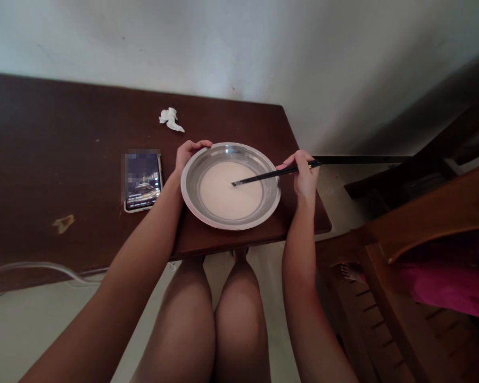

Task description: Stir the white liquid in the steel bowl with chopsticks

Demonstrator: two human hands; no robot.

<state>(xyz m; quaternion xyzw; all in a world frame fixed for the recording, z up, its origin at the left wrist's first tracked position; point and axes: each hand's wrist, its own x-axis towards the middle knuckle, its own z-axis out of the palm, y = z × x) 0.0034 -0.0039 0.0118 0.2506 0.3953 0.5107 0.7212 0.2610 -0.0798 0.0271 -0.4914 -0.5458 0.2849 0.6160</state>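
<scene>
A wide metal bowl (190, 199) stands near the front edge of the dark wooden table, with a pale, creamy liquid (227, 199) in it. My left hand (189, 152) grips the bowl's rim on its far left side, part of the hand hidden behind the bowl. Black chopsticks (269, 173) are held in my right hand (304, 173), just right of the bowl. They slant down leftward over the rim, and their tips meet the liquid near its middle. Whether they are one or two sticks is hard to make out.
A phone (143, 183) with a lit screen lies left of the bowl on the table (64, 143). Behind it is a crumpled white tissue (171, 119). A white cable (43, 266) runs along the front left edge. A wooden chair (383, 255) with pink cloth (447, 287) stands at right.
</scene>
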